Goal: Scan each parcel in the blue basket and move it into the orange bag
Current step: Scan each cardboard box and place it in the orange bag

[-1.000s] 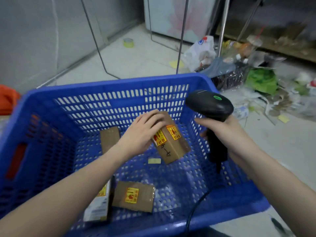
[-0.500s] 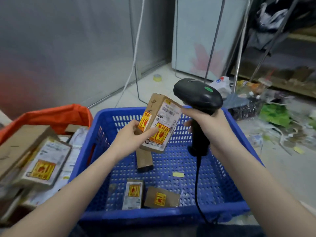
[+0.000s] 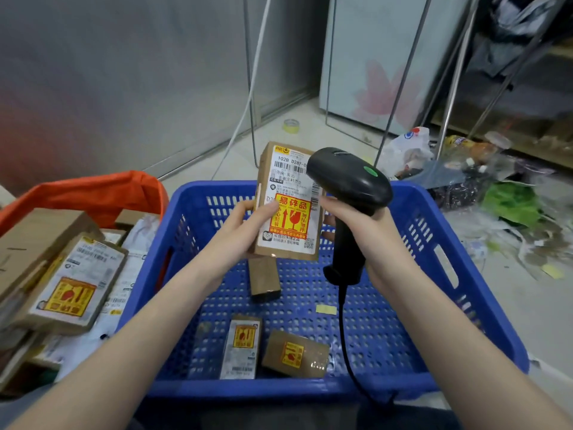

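Blue basket (image 3: 449,268), centre, holds three cardboard parcels; orange bag (image 3: 93,193), left, holds more parcels. Left hand (image 3: 245,234), grip round the raised parcel (image 3: 288,212), turns its label toward the handheld barcode scanner (image 3: 350,193), gripped by the right hand (image 3: 369,231) for reading.

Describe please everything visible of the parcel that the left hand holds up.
The held parcel is a small brown cardboard box, upright and slightly tilted, raised above the blue basket. Its facing side carries a white shipping label with barcodes, a QR code and a yellow-and-red fragile sticker. The left hand grips its left edge, thumb on the label. The black scanner, held in the right hand, covers its upper right corner.
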